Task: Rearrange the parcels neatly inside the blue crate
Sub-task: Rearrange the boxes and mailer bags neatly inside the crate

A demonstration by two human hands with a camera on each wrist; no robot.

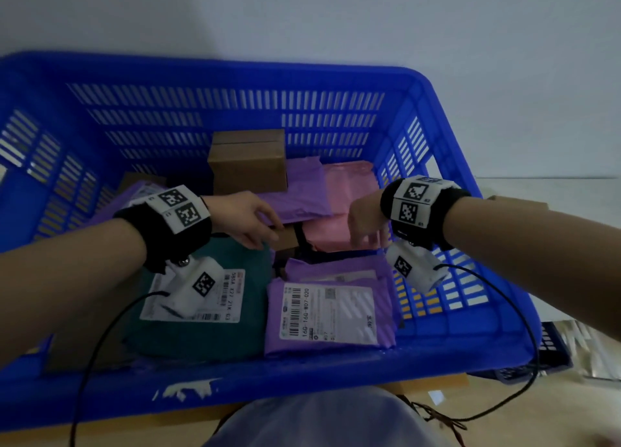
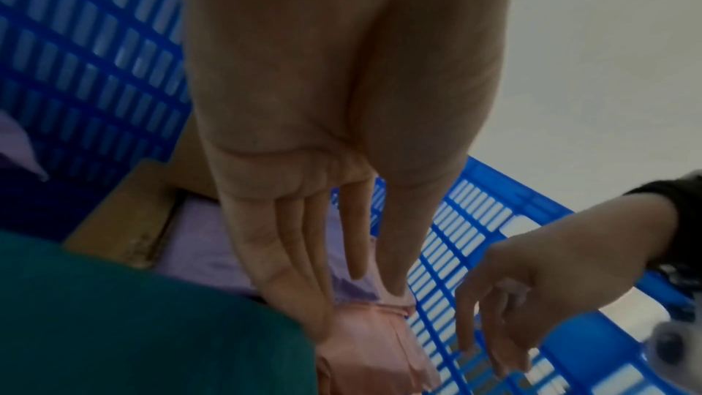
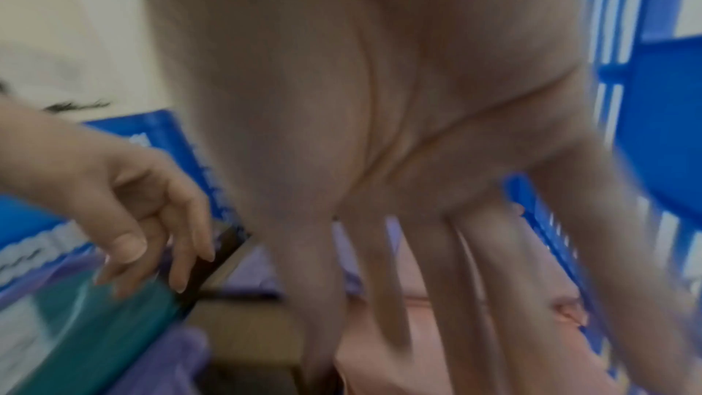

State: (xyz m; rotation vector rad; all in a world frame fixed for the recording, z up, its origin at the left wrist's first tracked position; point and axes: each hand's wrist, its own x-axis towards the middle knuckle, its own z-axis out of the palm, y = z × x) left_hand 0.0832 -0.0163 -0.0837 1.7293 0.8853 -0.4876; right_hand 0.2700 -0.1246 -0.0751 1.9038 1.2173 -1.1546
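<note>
The blue crate (image 1: 302,386) holds several parcels. A teal parcel (image 1: 208,339) with a white label lies near left, and a labelled purple mailer (image 1: 275,342) near right. Further back are a pink parcel (image 1: 346,184), another purple mailer (image 1: 299,191) and a brown cardboard box (image 1: 248,167). My left hand (image 1: 265,235) reaches over the teal parcel's far edge with straight fingers (image 2: 323,281), the tips touching the pink parcel (image 2: 372,341). My right hand (image 1: 366,238) hovers over the pink parcel (image 3: 418,371) with its fingers (image 3: 455,311) spread and hanging down, holding nothing.
A small brown box (image 1: 285,241) and a dark gap sit in the crate's middle between the hands. The slotted crate wall (image 1: 433,298) is close beside my right wrist. A pale wall stands behind the crate. Cables trail from both wrist cameras.
</note>
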